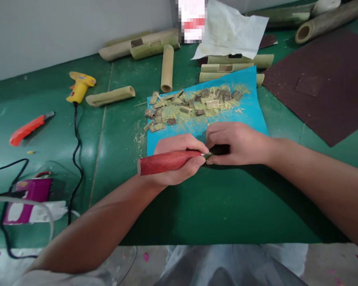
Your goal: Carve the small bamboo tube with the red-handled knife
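My left hand [181, 174] is closed around the red wooden handle of a tool [164, 162], held level above the near edge of a blue sheet [256, 119]. Past the handle a short bit of bright metal shows, but the working end is hidden at my fingertips. My right hand [235, 143] meets it there, its fingers curled and pinched on a dark piece [220, 150] whose kind I cannot make out. The fingers of both hands nearly touch. Bamboo chips [191, 104] and pale green dust lie on the blue sheet just beyond my hands.
At the left lie a yellow glue gun [81, 86] with a black cord, an orange utility knife [30, 129] and a purple-and-white pack [32, 198]. Cut bamboo tubes [110, 96] line the back, partly under white paper [232, 29]. Dark brown sandpaper [325, 91] lies right.
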`<state>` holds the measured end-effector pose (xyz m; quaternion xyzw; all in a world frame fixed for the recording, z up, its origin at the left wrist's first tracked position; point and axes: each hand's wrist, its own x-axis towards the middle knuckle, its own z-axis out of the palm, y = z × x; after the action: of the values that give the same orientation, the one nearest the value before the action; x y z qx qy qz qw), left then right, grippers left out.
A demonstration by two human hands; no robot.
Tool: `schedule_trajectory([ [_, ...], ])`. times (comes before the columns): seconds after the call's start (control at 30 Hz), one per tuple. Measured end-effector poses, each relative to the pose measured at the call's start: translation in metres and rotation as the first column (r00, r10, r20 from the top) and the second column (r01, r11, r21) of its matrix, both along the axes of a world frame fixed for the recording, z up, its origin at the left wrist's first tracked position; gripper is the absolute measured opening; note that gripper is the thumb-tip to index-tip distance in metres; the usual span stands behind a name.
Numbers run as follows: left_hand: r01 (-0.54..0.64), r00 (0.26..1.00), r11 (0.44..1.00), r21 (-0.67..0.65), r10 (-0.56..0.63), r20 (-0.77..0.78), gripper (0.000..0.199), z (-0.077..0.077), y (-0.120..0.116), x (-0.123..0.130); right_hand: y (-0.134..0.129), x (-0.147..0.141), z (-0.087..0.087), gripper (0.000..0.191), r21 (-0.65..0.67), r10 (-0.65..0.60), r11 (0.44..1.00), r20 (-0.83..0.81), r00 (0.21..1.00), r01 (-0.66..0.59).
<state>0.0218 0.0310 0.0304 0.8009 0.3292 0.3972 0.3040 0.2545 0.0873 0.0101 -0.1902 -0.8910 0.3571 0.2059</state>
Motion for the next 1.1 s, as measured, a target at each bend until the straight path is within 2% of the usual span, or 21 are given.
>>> schedule_trajectory([
  [0.17, -0.007, 0.999, 1.000, 0.025, 0.006, 0.034, 0.011, 0.000, 0.001, 0.001, 0.001, 0.000, -0.001, 0.018, 0.014, 0.003, 1.000, 0.006, 1.000, -0.003],
  [0.33, -0.012, 0.999, 0.999, 0.037, 0.010, 0.051, 0.010, -0.001, 0.001, 0.002, 0.000, 0.001, -0.001, 0.018, 0.027, -0.005, 1.000, 0.005, 1.000, 0.005],
  [0.57, -0.033, 0.999, 0.999, -0.028, 0.034, 0.041, 0.010, 0.001, -0.001, 0.003, 0.001, 0.000, -0.003, 0.020, 0.025, 0.001, 1.000, -0.017, 1.000, -0.001],
  [0.87, 0.006, 0.999, 0.999, 0.054, -0.008, 0.034, 0.006, 0.000, 0.002, 0.005, -0.001, 0.000, -0.001, 0.019, 0.019, -0.006, 1.000, -0.014, 1.000, 0.006],
  [1.1, -0.063, 0.997, 0.994, 0.090, 0.059, 0.044, 0.014, -0.003, -0.002, 0.013, -0.001, 0.000, -0.004, 0.019, 0.014, 0.015, 1.000, -0.045, 0.999, -0.014],
])
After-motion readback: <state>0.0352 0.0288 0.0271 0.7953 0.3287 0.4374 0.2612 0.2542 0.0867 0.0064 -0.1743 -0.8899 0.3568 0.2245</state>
